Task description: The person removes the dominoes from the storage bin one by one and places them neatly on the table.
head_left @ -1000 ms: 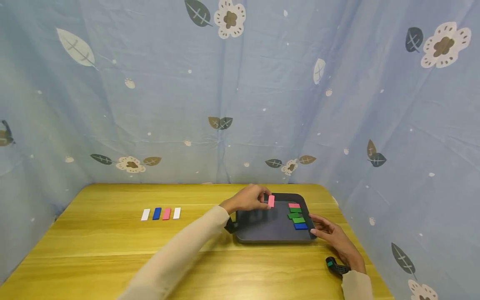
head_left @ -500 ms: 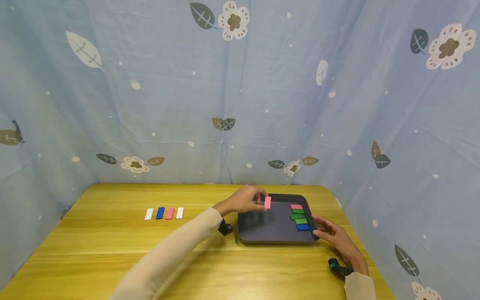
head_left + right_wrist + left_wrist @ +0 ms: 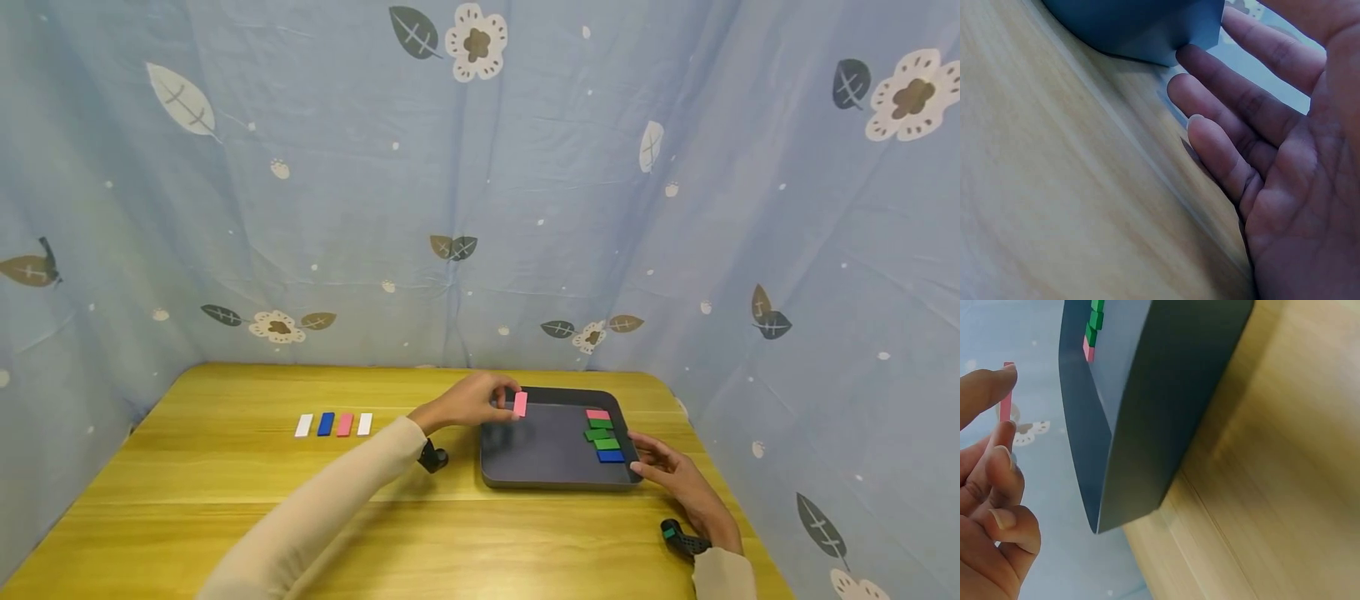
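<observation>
In the head view, the left hand [image 3: 472,402] pinches a pink tile [image 3: 521,404] between thumb and fingers, above the left back part of a dark tray [image 3: 536,450]. The left wrist view shows this pink tile [image 3: 1006,403] edge-on, held outside the tray's wall [image 3: 1147,425]. The right hand [image 3: 678,479] rests at the tray's right side, its fingers relaxed. In the right wrist view, fingertips of the right hand [image 3: 1260,119] touch the tray's outer wall [image 3: 1147,31]. Along the tray's right side lie a pink tile [image 3: 597,414], several green tiles [image 3: 607,444] and a blue tile [image 3: 611,457].
On the left of the wooden table [image 3: 465,542] stands a spaced row: a white tile [image 3: 303,425], a blue tile [image 3: 326,424], a pink tile [image 3: 345,425] and another white tile [image 3: 364,424]. A patterned curtain [image 3: 360,167] hangs behind the table and along its right side.
The left hand has moved left with its pink tile, from over the tray's middle toward its left edge. The head view has shifted slightly. The right hand stays at the tray's side.
</observation>
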Tool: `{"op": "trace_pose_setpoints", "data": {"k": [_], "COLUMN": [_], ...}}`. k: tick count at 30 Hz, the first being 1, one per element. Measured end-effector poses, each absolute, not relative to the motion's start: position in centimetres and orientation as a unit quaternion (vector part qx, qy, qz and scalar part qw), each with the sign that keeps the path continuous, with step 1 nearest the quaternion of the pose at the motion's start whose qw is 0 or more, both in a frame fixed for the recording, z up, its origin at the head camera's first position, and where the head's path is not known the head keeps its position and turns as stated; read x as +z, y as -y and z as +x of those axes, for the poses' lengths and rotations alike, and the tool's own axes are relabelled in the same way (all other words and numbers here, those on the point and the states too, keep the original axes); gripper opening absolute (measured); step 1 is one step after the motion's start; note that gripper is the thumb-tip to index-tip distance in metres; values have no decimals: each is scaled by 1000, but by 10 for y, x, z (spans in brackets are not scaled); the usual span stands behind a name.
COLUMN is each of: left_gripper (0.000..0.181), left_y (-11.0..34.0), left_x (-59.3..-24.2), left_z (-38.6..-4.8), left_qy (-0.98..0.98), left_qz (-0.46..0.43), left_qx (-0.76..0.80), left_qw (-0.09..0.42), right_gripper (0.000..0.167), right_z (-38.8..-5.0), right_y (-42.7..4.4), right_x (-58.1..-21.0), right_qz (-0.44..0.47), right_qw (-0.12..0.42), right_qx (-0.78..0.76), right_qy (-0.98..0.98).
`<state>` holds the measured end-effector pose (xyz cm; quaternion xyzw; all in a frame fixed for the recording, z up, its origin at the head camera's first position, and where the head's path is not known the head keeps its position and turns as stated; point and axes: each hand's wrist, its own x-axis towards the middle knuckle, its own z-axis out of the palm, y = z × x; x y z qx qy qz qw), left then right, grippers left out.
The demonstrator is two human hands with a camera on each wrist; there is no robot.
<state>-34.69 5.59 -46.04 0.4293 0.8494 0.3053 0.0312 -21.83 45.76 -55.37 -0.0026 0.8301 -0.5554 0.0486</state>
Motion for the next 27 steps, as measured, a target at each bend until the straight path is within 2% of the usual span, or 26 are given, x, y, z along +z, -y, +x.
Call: {"op": "trace_pose_setpoints", "data": {"k": [27], "left_gripper": [43], "left_y": [0], "left_x": [-469], "left_z": [-345], "left_qy": [-865], "left_qz": [403], "left_qx": [299], "left_qw": [5], "right_gripper": [63], "right_z": [-217], "right_y": [-456], "right_x": [-551], "right_qz": [-10], "right_qw": [41], "right_qx": [-554], "right_qy": [-832]}}
